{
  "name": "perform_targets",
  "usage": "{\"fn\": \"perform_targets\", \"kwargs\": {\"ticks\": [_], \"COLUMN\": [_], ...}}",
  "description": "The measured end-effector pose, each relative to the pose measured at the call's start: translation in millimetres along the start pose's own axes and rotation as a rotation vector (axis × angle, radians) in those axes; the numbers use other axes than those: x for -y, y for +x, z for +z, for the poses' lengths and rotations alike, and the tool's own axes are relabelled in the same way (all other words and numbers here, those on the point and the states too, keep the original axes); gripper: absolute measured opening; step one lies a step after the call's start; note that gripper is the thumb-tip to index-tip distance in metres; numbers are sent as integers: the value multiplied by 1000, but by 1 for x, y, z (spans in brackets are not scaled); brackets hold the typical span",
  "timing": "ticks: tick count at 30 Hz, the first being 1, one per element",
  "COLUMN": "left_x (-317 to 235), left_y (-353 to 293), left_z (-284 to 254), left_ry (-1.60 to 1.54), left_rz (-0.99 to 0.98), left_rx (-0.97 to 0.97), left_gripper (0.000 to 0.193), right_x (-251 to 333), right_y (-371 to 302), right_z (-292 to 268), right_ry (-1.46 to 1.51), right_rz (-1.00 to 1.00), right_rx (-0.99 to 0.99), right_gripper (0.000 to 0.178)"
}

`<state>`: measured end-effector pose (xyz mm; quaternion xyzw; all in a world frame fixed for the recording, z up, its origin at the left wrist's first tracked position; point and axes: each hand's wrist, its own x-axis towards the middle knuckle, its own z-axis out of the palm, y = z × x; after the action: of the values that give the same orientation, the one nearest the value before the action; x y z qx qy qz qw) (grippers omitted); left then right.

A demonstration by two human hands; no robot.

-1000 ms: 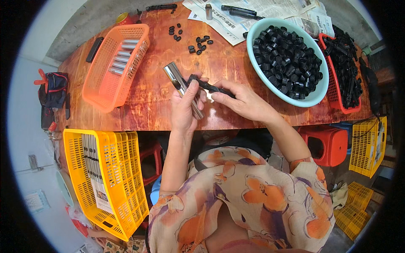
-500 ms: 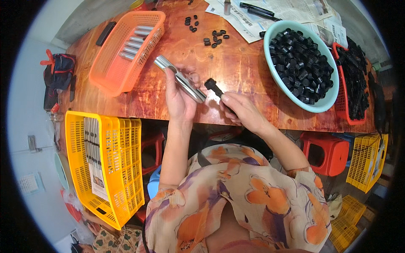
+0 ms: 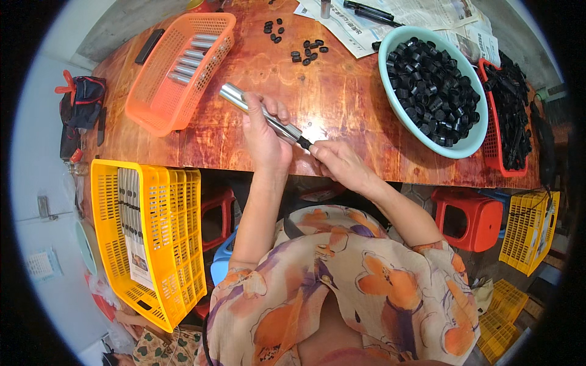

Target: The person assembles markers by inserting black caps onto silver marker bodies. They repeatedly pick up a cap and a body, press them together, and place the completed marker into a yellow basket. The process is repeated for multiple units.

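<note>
The left hand is closed around a shiny metal tube, which is held tilted above the near part of the wooden bench, and the right hand pinches a black insert whose tip sits at the lower end of the tube. To the left on the bench stands an orange basket with more metal tubes, and to the right a pale green bowl full of black caps, with a red basket of black parts just beside it. Below the bench edge, on the left, is a yellow crate.
</note>
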<state>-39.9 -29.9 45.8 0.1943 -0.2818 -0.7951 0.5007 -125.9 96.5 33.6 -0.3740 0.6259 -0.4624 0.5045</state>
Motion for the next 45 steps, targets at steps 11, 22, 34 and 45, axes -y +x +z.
{"fn": "perform_targets", "kwargs": {"ticks": [11, 22, 34, 45], "left_x": [14, 10, 26, 24], "left_y": [-15, -7, -2, -12], "left_z": [3, -2, 1, 19], "left_ry": [80, 195, 251, 27], "left_rz": [125, -5, -97, -219], "left_rx": [-123, -148, -113, -67], "left_gripper": [28, 44, 42, 36], "right_x": [16, 7, 7, 11], "right_y": [6, 6, -24, -20], "right_z": [1, -2, -22, -10], "right_ry": [-168, -384, -184, 136], "right_rz": [-68, -127, -196, -577], "right_rx": [-36, -97, -137, -536], "right_gripper": [35, 40, 43, 55]}}
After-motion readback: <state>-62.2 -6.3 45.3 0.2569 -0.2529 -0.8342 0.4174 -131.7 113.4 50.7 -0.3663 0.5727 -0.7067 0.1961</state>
